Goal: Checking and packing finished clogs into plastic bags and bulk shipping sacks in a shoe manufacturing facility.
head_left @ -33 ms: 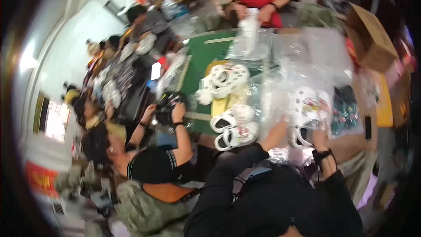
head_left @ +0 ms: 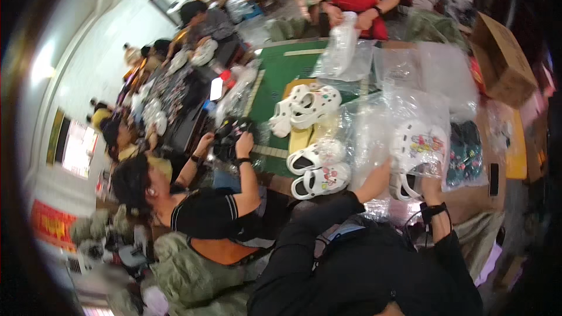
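In the head view, I have the white foam clog [head_left: 417, 140] on the bench [head_left: 275, 73], between both hands, its toe under a clear plastic bag [head_left: 410, 105] and its heel exposed. The left hand [head_left: 377, 178] lies partly curled at the bag's edge; the right hand [head_left: 432, 188] is beside the heel, fingers obscured by film. I cannot tell how firmly either grips.

Caution: film may snag on the raised, colourful decorations or heel strap if pulled askew. An outward sweep of the left forearm could nudge the decorated white clogs [head_left: 322, 180].

Materials: smooth, rounded, perforated foam; thin, glossy, creased film. Dark green bagged clogs [head_left: 464, 155] lie to the right.
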`<state>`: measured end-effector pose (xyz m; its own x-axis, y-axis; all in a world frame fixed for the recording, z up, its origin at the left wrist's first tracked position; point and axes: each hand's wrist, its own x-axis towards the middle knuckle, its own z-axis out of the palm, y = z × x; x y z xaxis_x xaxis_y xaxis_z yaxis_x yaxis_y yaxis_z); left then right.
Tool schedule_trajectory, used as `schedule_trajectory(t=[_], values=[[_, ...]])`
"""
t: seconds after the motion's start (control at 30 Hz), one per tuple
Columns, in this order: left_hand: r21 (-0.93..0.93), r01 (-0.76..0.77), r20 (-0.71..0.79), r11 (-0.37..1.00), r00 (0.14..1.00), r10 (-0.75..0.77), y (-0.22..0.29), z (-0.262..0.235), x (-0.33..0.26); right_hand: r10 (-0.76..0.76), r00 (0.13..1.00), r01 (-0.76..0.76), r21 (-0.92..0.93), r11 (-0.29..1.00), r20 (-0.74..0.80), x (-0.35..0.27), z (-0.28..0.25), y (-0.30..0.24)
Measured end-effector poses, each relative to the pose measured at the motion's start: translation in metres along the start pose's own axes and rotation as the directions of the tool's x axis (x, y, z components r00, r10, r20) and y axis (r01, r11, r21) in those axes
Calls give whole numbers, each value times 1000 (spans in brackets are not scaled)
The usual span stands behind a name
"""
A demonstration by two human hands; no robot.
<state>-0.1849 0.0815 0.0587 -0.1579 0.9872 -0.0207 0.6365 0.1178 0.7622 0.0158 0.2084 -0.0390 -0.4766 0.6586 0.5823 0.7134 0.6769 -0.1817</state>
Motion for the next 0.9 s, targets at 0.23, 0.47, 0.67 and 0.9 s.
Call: schedule_trajectory(t=[0.23,0.47,0.67,0.9], values=[[-105,145,85,984,987,-137,-4,-2,-34,388,891,-454,498,739,236,50,-23,-30],[-445,218,38,869,974,-225,-29,18,-39,327,882,-424,265,866,340,68,-25,-58],[-681,456,289,574,887,-361,-56,28,-51,-150,730,-80,302,950,667,67,-57,-83],[-15,301,93,954,950,-298,-48,1,-53,-302,741,273,141,952,600,40,-103,-57]])
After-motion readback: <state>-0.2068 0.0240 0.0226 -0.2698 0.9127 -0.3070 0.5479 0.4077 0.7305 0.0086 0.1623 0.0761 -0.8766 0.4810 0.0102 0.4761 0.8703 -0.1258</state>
